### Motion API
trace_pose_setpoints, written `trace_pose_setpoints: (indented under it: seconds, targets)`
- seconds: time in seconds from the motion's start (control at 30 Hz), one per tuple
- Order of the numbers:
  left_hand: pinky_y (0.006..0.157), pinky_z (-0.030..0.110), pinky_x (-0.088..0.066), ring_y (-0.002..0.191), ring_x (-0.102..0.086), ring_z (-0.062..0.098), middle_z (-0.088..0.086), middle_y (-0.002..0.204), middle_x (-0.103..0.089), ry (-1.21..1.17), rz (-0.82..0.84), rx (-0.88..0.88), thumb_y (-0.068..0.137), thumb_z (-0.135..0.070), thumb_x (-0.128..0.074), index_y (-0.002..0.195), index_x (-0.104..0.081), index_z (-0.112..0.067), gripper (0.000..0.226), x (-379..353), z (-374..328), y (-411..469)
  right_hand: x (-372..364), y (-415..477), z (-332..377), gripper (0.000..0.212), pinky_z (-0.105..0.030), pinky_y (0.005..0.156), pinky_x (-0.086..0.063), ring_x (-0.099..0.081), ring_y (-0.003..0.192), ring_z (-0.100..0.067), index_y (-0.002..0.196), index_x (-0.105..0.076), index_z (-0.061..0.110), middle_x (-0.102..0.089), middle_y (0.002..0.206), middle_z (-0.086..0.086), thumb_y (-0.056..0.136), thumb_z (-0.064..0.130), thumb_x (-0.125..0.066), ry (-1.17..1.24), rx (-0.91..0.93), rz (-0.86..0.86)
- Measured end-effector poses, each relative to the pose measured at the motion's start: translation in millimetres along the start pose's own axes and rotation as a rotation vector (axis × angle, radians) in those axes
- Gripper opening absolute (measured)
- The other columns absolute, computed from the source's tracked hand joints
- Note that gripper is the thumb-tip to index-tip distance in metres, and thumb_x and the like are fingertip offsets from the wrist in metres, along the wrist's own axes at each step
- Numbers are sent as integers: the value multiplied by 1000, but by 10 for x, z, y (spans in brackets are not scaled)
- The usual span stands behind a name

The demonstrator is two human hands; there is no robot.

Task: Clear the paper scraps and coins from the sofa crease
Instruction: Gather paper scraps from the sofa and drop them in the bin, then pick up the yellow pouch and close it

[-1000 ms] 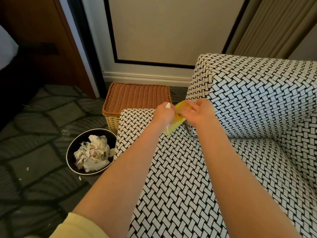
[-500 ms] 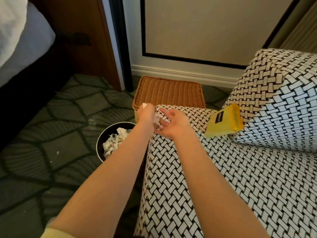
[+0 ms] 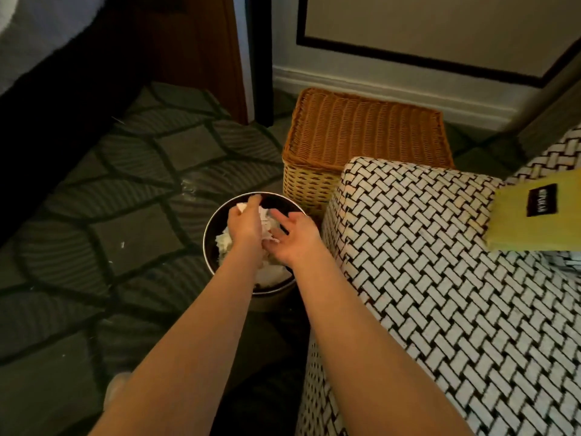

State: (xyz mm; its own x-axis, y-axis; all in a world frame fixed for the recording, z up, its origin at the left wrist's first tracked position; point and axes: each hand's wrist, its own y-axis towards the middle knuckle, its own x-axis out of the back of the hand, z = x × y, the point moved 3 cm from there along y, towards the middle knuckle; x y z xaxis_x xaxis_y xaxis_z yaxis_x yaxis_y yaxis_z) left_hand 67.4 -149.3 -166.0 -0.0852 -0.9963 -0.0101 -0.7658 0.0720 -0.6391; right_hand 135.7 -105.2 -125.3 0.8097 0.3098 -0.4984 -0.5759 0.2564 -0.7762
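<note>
Black-and-white woven sofa, orange-brown wicker basket, yellow pouch, white paper scraps

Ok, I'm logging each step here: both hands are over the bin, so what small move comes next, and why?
Probably let the scraps drop. Both hands, left and right, hover over the open bin, which already holds paper, and white scraps sit between the fingers. The left hand seems to pinch a piece; the right is spread. Opening the fingers should drop them in.

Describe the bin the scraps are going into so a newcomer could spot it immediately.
Start at the black-and-white woven sofa; on the carpet by its left arm, in front of the wicker basket, stands the bin. Unlike the square basket, it is round, dark-rimmed and full of white paper scraps.
</note>
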Motion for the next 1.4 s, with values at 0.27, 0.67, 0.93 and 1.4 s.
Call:
trace_pose_setpoints:
  seconds: [0.27,0.67,0.93,1.4]
  targets:
    - [94,32,-37,106,-52,24,7,121,-56,-30,35,81,96,-38,-33,127,-51,-14,43,77,232,221,156,381,-204,45,-36,105,-32,-37,133,-29,137,-41,4,-39,144,-15,100,27,-28,-88,23,-53]
    - [113,43,-20,137,-34,26,10,143,-44,-155,193,133,99,-41,-21,145,-29,-15,53,106,-146,-192,270,76,0,57,-47,115,-12,-17,143,-28,149,-11,16,-22,154,-10,100,42,-23,-41,41,58]
    - [110,41,-24,131,-41,26,10,136,-51,-147,341,33,99,-41,-16,135,-46,-17,53,-251,-513,-966,407,-898,658,47,-45,109,-29,-33,135,-30,144,-30,12,-38,145,-14,101,28,-32,-123,289,118]
    - [97,40,-34,118,-51,24,6,121,-60,120,799,-21,99,-43,-19,123,-57,-17,52,-1667,-150,-2548,1595,-1994,1642,27,-32,87,-43,-44,115,-25,112,-56,15,-46,121,-9,87,26,-56,-590,1047,-936]
